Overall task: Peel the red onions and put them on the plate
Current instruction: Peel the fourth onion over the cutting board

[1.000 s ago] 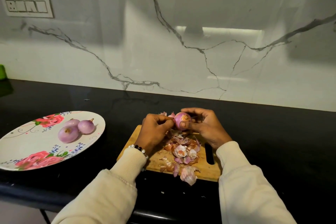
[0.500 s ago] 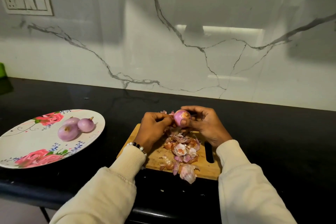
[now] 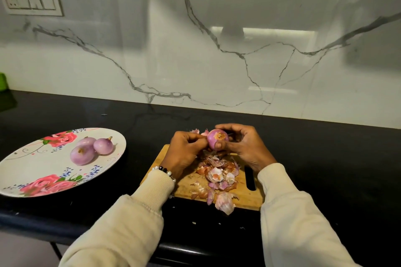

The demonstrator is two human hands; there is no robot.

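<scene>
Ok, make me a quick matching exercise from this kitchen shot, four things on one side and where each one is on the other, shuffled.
Things:
1. peeled onions
2. onion being peeled
3. onion skins
4. switch panel

Places:
A. on the cutting board
B. on the wall, upper left
C. on the floral plate
D. between the left hand and right hand

Pairs: 1-C, 2-D, 3-A, 4-B

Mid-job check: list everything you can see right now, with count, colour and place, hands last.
peeled onions: three, pale purple, on plate
plate: one, white with roses, counter left
held onion: one, pink-purple, above board
cutting board: one, wooden, counter centre
peel scraps: pile, pink-brown, on board
counter: one, black
switch panel: one, white, wall upper left
left hand: picks at held onion
right hand: grips held onion
</scene>
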